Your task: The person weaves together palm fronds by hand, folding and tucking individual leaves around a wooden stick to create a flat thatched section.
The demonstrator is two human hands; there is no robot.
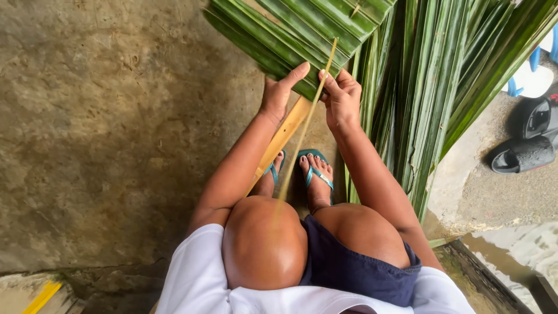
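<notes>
I sit with my knees up, looking down at both hands. My left hand grips the near edge of a band of folded green palm leaves that runs across the top. My right hand pinches a thin yellowish leaf rib that slants from the leaves down toward my knees. Under my hands a flat pale wooden slat angles down to the left. My feet in teal flip-flops rest on the concrete below.
A bundle of long green palm leaflets hangs down on the right. Dark sandals and a white and blue object lie at the far right. Wet ground with a puddle is at lower right; rough concrete floor fills the left.
</notes>
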